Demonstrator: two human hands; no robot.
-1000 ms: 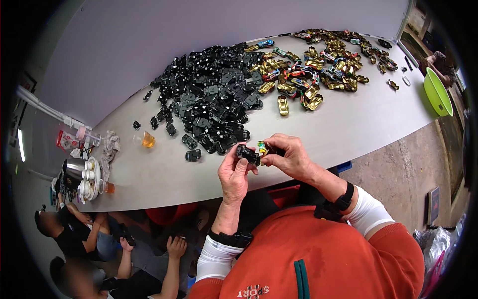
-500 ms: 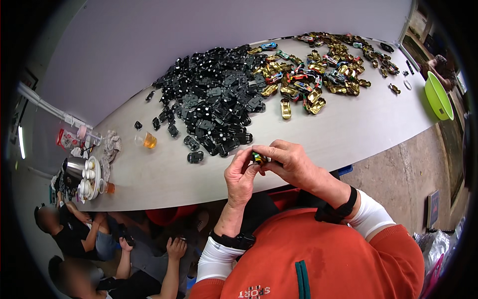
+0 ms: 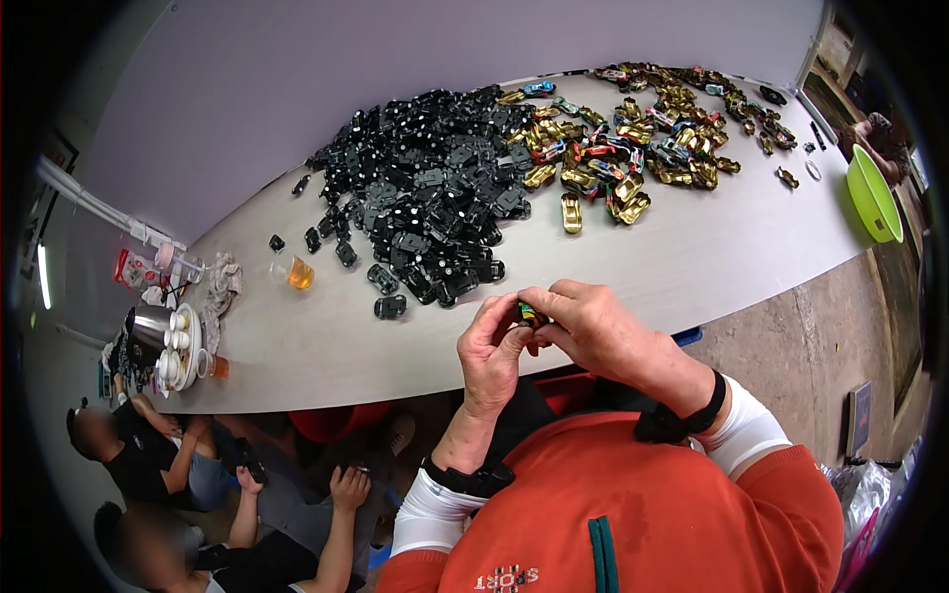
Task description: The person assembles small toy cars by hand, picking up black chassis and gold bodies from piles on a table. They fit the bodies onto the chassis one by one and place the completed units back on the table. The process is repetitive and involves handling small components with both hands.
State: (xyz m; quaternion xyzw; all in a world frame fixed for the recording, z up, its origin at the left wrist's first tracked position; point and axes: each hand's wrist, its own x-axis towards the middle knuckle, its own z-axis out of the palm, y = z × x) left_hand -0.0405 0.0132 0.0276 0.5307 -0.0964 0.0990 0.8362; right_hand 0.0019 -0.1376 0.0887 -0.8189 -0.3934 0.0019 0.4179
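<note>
My left hand (image 3: 492, 353) and my right hand (image 3: 591, 329) meet over the near edge of the white table (image 3: 692, 267), both pinched on a small toy car (image 3: 528, 315) with green and yellow showing between the fingers. Most of the car is hidden by my fingers. Just beyond my hands lies a big heap of black toy car chassis (image 3: 425, 198). To its right spreads a pile of gold and coloured toy car bodies (image 3: 633, 148). One gold car body (image 3: 571, 212) lies apart, nearer to me.
A small glass of amber drink (image 3: 298, 272) stands left of the black heap. A kettle, cups and a cloth (image 3: 168, 331) crowd the table's left end. A green bowl (image 3: 875, 193) sits at the right. Other people (image 3: 158, 465) sit low at the left.
The black chassis seen in my left hand a second ago is now covered by both hands pressed together. My hands have closed around the car and drawn slightly nearer to me.
</note>
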